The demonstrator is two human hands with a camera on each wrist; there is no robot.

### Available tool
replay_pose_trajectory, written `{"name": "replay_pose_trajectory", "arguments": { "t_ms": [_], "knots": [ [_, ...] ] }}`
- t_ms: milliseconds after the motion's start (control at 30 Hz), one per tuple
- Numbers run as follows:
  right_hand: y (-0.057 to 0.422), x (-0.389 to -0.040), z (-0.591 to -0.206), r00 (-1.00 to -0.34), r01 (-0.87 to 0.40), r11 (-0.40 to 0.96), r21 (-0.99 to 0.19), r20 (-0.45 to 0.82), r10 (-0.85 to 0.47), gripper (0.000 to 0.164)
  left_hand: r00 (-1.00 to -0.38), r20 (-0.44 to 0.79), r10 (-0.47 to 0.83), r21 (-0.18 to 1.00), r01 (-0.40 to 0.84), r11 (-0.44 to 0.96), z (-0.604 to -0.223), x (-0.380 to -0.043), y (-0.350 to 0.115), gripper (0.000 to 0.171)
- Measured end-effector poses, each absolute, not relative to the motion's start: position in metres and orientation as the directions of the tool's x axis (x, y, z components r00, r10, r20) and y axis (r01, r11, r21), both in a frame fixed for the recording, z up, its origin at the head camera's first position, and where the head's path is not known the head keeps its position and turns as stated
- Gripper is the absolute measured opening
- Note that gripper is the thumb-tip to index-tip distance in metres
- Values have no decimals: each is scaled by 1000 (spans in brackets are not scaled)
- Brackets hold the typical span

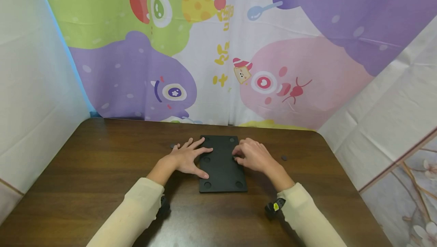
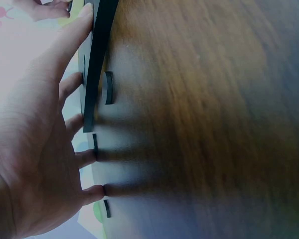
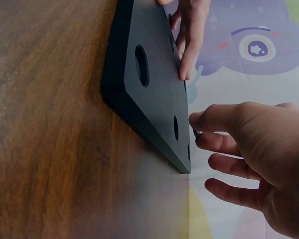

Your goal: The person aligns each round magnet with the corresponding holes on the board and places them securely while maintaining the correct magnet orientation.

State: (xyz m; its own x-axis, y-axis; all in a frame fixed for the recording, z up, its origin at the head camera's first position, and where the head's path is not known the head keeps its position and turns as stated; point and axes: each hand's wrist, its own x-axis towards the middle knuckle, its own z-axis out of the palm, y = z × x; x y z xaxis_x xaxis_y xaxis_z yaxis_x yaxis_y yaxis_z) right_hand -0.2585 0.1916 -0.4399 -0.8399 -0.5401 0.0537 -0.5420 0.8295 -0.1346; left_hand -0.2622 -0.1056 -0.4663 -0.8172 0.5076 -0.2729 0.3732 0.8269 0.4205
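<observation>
A black rectangular board with round recesses lies on the table. My left hand is spread over its left edge; the thumb and some fingertips touch the board, while others reach the table beyond it. In the right wrist view, my right hand pinches a small dark disc between thumb and index finger. That hand is above the board's right edge, near the middle recess on that side. Thin dark discs, one close to the board and another past the fingers, lie by my left hand.
Another small dark disc lies on the brown wooden table, right of my right hand. A printed cartoon curtain hangs along the table's back edge. White cloth hangs at the left side.
</observation>
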Motion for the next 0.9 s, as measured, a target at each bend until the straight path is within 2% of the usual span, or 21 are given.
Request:
{"name": "replay_pose_trajectory", "arguments": {
  "t_ms": [900],
  "knots": [
    [194,-258,-452,-819,-573,810,-125,56,-571,12,-817,-275,506,431,366,825,-465,-261,-105,103]
  ]
}}
